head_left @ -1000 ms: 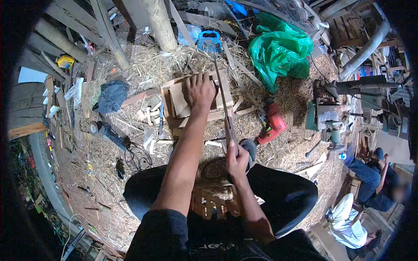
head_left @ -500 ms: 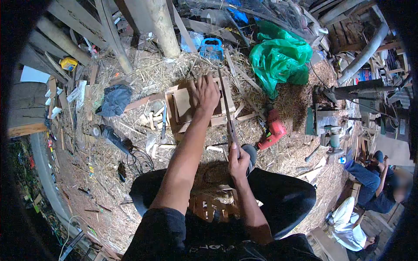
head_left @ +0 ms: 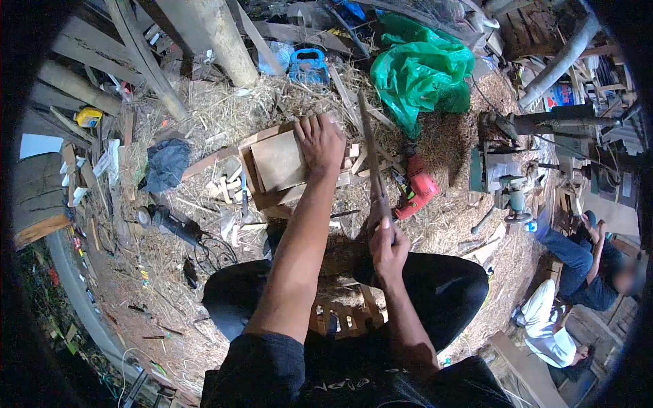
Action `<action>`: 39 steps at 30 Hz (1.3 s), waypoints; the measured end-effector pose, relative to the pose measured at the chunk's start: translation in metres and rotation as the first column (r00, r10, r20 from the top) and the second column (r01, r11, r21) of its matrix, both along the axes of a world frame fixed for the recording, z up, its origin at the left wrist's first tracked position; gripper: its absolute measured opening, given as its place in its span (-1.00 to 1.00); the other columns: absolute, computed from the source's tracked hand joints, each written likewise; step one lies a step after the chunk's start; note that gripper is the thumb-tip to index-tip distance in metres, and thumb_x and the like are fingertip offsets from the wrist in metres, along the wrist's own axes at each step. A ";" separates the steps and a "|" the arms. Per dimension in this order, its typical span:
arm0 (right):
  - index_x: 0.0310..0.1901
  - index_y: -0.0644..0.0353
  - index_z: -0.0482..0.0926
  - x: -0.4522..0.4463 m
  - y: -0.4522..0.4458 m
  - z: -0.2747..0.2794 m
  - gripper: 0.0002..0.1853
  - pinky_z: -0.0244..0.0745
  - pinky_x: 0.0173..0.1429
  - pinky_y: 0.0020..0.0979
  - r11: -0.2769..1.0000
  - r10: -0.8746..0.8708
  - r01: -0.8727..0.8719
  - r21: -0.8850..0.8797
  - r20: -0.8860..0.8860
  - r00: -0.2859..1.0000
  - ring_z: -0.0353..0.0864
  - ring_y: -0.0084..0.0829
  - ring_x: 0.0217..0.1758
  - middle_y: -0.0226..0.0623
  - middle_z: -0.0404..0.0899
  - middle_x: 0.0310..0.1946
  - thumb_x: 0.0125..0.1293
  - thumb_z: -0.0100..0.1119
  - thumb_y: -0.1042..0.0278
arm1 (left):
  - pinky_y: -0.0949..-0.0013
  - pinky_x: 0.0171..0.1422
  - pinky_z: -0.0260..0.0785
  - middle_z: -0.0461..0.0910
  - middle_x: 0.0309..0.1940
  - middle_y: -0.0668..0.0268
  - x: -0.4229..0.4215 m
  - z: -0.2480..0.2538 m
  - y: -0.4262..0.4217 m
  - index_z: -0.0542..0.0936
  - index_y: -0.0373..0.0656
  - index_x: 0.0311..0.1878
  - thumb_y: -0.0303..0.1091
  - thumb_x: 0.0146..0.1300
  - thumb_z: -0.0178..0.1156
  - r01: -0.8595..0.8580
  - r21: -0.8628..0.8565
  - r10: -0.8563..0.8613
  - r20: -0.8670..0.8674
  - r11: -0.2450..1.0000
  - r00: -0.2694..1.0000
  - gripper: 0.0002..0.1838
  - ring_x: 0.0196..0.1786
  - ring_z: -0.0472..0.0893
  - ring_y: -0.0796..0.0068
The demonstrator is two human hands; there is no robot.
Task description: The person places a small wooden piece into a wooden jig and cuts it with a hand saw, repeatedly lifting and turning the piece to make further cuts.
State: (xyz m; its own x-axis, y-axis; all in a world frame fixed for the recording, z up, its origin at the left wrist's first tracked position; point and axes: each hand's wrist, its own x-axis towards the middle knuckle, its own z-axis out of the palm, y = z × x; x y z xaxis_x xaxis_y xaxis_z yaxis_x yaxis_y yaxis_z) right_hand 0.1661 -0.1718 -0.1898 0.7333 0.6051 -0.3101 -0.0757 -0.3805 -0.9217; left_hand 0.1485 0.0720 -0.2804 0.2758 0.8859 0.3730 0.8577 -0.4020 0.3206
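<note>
My left hand (head_left: pixel 321 146) presses on the right side of a shallow wooden box (head_left: pixel 248 170), its fingers curled over the wood. Inside the box frame lies a flat, pale wooden panel (head_left: pixel 275 163), partly under that hand. A long, narrow, rusty handsaw (head_left: pixel 372 149) points away from me, with my right hand (head_left: pixel 389 248) closed around its handle; its teeth are too blurred to make out. The blade stands right of the box, apart from it. A small wood block (head_left: pixel 354 150) sits by the box's right edge.
A red power drill (head_left: pixel 420 187) lies to the right, below a green plastic sheet (head_left: pixel 425 75). Leftward are an angle grinder (head_left: pixel 170 224), wood offcuts (head_left: pixel 228 189) and a dark cloth (head_left: pixel 166 163). Two people (head_left: pixel 588 262) (head_left: pixel 547 333) sit at far right.
The handsaw has moved right, away from the box's right edge, with my right hand. The view has shifted, and a small wood block now shows beside the box. My left hand stays on the box.
</note>
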 end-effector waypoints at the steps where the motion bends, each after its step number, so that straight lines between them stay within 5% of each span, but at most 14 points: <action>1: -0.55 0.26 0.42 0.008 0.007 0.013 -0.51 0.15 -0.45 -0.48 1.000 0.012 -0.013 -0.020 -0.053 0.999 0.21 -0.66 -0.52 -0.58 0.27 -0.65 0.50 0.03 0.09 | -0.10 0.50 0.01 0.52 -0.18 0.01 -0.001 0.004 -0.003 0.51 -0.29 -0.20 -0.33 0.17 0.15 0.003 -0.128 0.000 0.021 0.992 1.000 -0.77 0.11 0.43 0.01; 4: -0.54 0.27 0.44 0.024 0.028 0.045 -0.52 0.17 -0.44 -0.48 0.981 0.051 -0.087 -0.171 -0.201 0.978 0.23 -0.65 -0.52 -0.55 0.32 -0.64 0.49 0.06 0.09 | -0.13 0.54 -0.07 0.50 -0.10 -0.03 -0.006 0.005 -0.007 0.50 -0.33 -0.08 -0.34 0.17 0.14 0.019 -0.039 -0.014 0.126 0.999 0.992 -0.69 0.21 0.39 -0.04; 5: -0.52 0.27 0.48 0.025 0.026 0.038 -0.53 0.18 -0.43 -0.45 0.977 0.072 -0.099 -0.186 -0.145 0.987 0.28 -0.63 -0.52 -0.52 0.36 -0.63 0.47 0.09 0.07 | -0.16 0.58 -0.16 0.47 -0.02 -0.05 -0.009 0.005 -0.010 0.47 -0.34 0.02 -0.35 0.18 0.11 0.014 -0.136 -0.003 0.086 0.991 0.996 -0.64 0.29 0.33 -0.08; 10: -0.48 0.27 0.50 0.019 0.022 0.020 -0.57 0.18 -0.44 -0.43 0.974 0.205 -0.194 -0.120 0.081 0.975 0.30 -0.59 -0.55 -0.46 0.36 -0.64 0.46 0.10 0.09 | -0.12 0.54 -0.07 0.49 -0.07 0.00 -0.010 0.005 -0.014 0.50 -0.27 -0.03 -0.41 0.13 0.10 -0.097 -0.091 0.101 0.039 0.991 0.994 -0.68 0.20 0.40 -0.03; 12: -0.47 0.17 0.48 0.017 0.025 0.023 -0.61 0.09 -0.60 -0.56 0.979 0.189 -0.183 -0.091 0.061 0.980 0.27 -0.72 -0.68 -0.58 0.34 -0.70 0.48 0.09 0.10 | -0.11 0.55 -0.10 0.51 -0.07 -0.01 -0.009 0.007 -0.012 0.51 -0.27 -0.03 -0.40 0.14 0.10 -0.108 -0.093 0.110 0.021 0.990 0.994 -0.69 0.20 0.40 -0.02; 21: -0.40 0.19 0.51 0.017 0.032 0.034 -0.64 0.11 -0.60 -0.58 0.963 0.182 -0.200 -0.181 -0.113 0.977 0.24 -0.76 -0.66 -0.58 0.35 -0.68 0.49 0.07 0.10 | -0.10 0.55 -0.09 0.51 -0.09 0.02 -0.005 0.007 -0.003 0.53 -0.27 -0.11 -0.39 0.15 0.08 -0.116 -0.176 0.127 0.053 0.977 0.990 -0.74 0.14 0.44 0.00; 24: -0.40 0.32 0.57 0.008 0.044 0.051 -0.56 0.10 -0.50 -0.48 0.978 0.088 -0.110 -0.176 -0.129 0.988 0.19 -0.69 -0.56 -0.55 0.29 -0.65 0.47 0.08 0.07 | -0.09 0.54 -0.07 0.51 -0.09 0.02 -0.005 0.008 -0.003 0.53 -0.26 -0.13 -0.40 0.14 0.08 -0.108 -0.153 0.121 0.078 0.982 0.989 -0.76 0.12 0.44 0.00; 39: -0.40 0.31 0.55 0.009 0.042 0.068 -0.59 0.06 -0.56 -0.48 0.957 0.108 -0.138 -0.254 -0.130 0.986 0.17 -0.73 -0.60 -0.59 0.28 -0.69 0.47 0.10 0.09 | -0.08 0.52 -0.02 0.52 -0.18 0.10 -0.006 0.013 -0.003 0.53 -0.20 -0.13 -0.38 0.08 0.15 -0.108 -0.161 0.115 0.035 0.981 0.993 -0.74 0.08 0.46 0.08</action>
State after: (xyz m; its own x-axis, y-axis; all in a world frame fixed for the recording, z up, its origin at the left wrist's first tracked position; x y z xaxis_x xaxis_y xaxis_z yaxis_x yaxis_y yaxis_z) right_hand 0.1750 -0.1293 -0.1223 0.6087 0.5751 -0.5466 -0.1117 -0.6199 -0.7767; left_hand 0.1424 0.0693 -0.2678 0.1580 0.9591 0.2350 0.8780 -0.2454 0.4111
